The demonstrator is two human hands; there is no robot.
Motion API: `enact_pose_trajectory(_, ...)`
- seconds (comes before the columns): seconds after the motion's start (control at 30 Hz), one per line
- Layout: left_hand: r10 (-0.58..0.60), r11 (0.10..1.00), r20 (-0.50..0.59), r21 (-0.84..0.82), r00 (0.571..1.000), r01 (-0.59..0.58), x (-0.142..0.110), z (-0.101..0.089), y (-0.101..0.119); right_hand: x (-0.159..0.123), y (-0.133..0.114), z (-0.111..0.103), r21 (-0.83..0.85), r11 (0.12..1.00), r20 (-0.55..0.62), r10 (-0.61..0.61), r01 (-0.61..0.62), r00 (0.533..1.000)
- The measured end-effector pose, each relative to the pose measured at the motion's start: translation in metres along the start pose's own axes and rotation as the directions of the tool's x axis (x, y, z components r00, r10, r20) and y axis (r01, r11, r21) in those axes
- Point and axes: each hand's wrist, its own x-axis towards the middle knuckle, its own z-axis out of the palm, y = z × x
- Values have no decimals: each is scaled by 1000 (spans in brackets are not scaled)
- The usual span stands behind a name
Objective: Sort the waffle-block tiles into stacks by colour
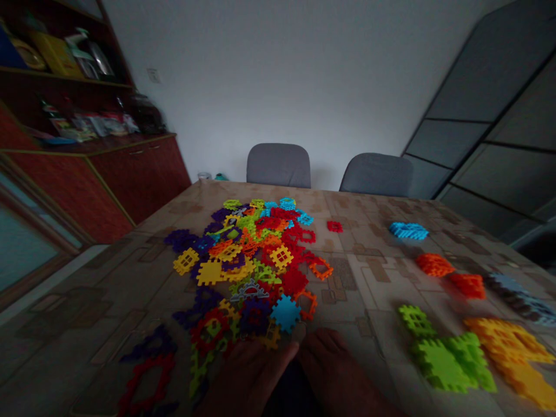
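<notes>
My left hand (249, 373) lies at the near edge of the heap of interlocking plastic pieces, its index finger stretched toward the right hand. Nothing shows in its fingers. Close beside it, my right hand (328, 356) rests on the table, fingers loosely bent and apparently empty; dim light blurs their tips. Just beyond the hands are a blue toothed square (285, 313), a yellow window piece (271, 335) and a dark purple piece (255, 314). A red ring-shaped piece (211, 327) lies past the left hand. An orange frame (308, 305) is near the right hand.
Sorted by colour on the right are stacks of blue (408, 230), orange-red (434, 264), green (443, 365), yellow (508, 341) and grey pieces (521, 296). One red piece (335, 226) lies apart. Two grey chairs (278, 165) stand behind the patterned table (360, 278).
</notes>
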Motion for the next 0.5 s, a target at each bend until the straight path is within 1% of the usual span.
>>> enact_pose_trajectory(0.03,11,999,-13,-29,1000,-12,4,-2,0,1,1,-5,0,1000,-3,-10,10,1000)
enact_pose_trajectory(0.1,50,995,-52,-83,997,-54,16,-14,3,3,3,-25,25,1000,32,-11,11,999)
enact_pose_trajectory(0.17,79,992,-73,-95,994,-86,29,-31,6,6,9,-56,89,995,92,32,-40,995)
enact_pose_trajectory(0.2,72,994,-58,-78,996,-76,35,-39,8,8,15,-72,128,988,126,65,-81,990)
enact_pose_trajectory(0.23,48,997,-48,-58,998,-51,40,-46,9,8,24,-89,158,980,135,97,-118,986)
enact_pose_trajectory(0.3,37,998,-32,-48,999,-38,46,-52,10,7,49,-119,147,977,97,138,-152,986)
enact_pose_trajectory(0.37,51,997,-25,-62,998,-52,49,-51,10,3,82,-144,105,973,100,194,-205,976)
enact_pose_trajectory(0.43,54,996,-10,-66,998,-55,50,-47,10,-1,115,-163,22,954,86,296,-299,951)
enact_pose_trajectory(0.5,56,996,14,-66,998,-55,51,-42,10,-5,145,-178,-12,934,84,356,-356,931)
